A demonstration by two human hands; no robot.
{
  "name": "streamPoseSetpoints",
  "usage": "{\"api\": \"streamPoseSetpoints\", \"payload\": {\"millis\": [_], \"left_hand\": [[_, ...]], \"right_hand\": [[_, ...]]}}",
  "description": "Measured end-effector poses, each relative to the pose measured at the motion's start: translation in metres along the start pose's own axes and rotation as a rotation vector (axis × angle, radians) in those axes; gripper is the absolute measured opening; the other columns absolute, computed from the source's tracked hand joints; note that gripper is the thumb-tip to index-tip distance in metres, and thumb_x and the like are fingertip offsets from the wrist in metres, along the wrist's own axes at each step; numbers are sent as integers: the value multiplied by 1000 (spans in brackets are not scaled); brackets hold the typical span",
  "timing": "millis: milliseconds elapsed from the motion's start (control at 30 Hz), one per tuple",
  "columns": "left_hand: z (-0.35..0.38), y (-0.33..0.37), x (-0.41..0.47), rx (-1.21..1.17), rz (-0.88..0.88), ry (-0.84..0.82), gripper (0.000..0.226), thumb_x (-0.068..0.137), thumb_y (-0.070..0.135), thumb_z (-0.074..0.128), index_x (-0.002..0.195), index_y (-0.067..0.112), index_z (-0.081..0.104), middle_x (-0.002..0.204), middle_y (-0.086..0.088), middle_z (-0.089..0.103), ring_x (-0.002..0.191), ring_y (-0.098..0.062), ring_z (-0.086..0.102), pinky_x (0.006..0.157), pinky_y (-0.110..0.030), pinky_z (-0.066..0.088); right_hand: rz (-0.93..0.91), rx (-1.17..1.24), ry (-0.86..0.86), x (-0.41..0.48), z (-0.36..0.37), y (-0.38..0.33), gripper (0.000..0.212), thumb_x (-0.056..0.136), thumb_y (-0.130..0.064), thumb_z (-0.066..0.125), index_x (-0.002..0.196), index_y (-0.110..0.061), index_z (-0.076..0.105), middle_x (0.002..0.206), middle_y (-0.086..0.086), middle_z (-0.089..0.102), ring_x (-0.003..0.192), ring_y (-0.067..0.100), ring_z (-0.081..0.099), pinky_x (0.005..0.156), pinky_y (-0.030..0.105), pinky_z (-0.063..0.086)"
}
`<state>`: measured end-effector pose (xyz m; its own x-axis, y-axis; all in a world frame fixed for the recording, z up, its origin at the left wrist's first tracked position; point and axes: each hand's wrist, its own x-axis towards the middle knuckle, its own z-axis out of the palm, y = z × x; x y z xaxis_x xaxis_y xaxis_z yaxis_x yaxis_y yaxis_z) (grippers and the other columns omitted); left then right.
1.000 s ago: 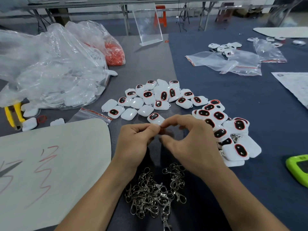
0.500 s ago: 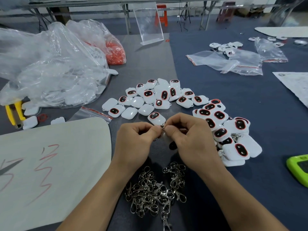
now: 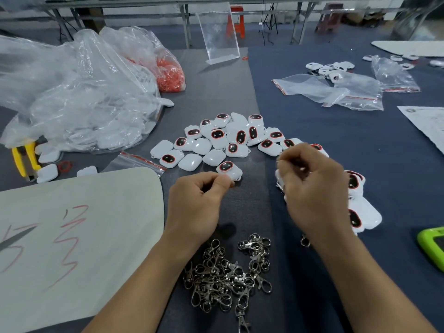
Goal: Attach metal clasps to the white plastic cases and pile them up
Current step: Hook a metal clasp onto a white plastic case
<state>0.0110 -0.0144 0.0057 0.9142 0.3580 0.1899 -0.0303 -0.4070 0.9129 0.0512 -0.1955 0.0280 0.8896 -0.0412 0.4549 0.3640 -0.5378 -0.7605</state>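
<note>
Eyes on the bench: a grey mat runs up the middle, and a dark blue cloth covers everything to its right. The metal clasps lie in a tangled heap on the grey, close in between the two forearms. Beyond them the white cases are spread loosely across the mat, many showing a dark, red-rimmed oval. A second pile of cases sits on the blue, partly under the right hand.

That right hand is blurred, with its fingers curled above the pile; what it grips, if anything, I cannot tell. The left hand has thumb and forefinger pressed together right at the near edge of one lone case. Whether something is pinched between them is not clear.

On the left, a cream sheet with red scrawl lies over the mat. Behind it slumps a big clear bag stuffed with white cases, with a bag of red rings further back. A yellow tool pokes out by the edge. A clear plastic stand stands upright at the far end. Flat zip bags lie out on the blue, and a green gadget is at the right margin. At the back of the room are metal table legs and a red stool.
</note>
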Motion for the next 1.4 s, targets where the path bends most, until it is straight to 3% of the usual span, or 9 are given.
{"api": "streamPoseSetpoints", "payload": {"millis": [100,200,367,533,767,900,1067,1233,1400], "left_hand": [[1,-1,1,146,-29,78,9,90,33,71,89,36,80,72,25,70,71,4,63,61,-7,42],[2,-3,1,284,-17,144,14,87,29,70,95,37,78,73,22,68,76,1,62,69,-14,44],[2,-5,4,542,235,23,47,88,12,66,130,32,68,128,9,60,121,-13,46,104,-14,23],[8,-13,7,672,278,-296,66,100,32,50,159,35,22,169,11,6,154,-6,1,121,-17,-8],[7,-10,7,599,254,-213,43,92,38,62,134,35,52,138,15,46,127,-15,44,116,-35,30],[7,-9,6,542,255,-134,17,92,32,64,108,32,58,113,14,50,106,-11,50,94,-32,44],[8,-10,9,555,247,-124,40,98,39,58,137,32,57,125,11,53,117,-12,49,101,-33,42],[4,-9,8,337,247,-37,24,104,41,51,109,34,74,91,17,74,84,-2,65,75,-23,49],[2,-2,12,-11,133,67,14,95,27,68,95,34,80,78,27,73,69,9,64,64,-6,44]], "right_hand": [[39,-276,155,8,-9,14,27,92,-3,65,113,-18,75,112,3,75,110,25,64,89,14,33],[-19,-258,74,5,-2,10,49,92,5,61,134,-18,66,148,1,57,147,21,38,115,21,20],[-150,-388,-450,-8,31,5,56,93,-5,54,144,-28,57,156,-9,49,150,9,29,123,23,5],[-40,-577,-342,1,25,19,43,95,-24,54,137,-20,61,139,1,63,132,18,49,112,25,16],[129,-742,-138,3,12,21,24,92,-30,58,111,-23,70,91,-2,72,94,21,64,101,35,29],[49,-548,-141,6,13,22,40,88,-18,66,128,-17,69,123,5,69,121,28,56,111,36,26],[-41,-476,-358,4,25,12,50,93,-21,62,143,-21,58,152,-2,52,145,20,36,121,33,19],[-25,-80,-405,-20,38,-8,57,82,-17,66,135,-39,60,115,-13,75,106,4,66,100,19,49],[118,176,-406,-21,42,-7,48,84,-19,77,125,-42,64,90,-18,76,75,0,70,69,11,50]]}}
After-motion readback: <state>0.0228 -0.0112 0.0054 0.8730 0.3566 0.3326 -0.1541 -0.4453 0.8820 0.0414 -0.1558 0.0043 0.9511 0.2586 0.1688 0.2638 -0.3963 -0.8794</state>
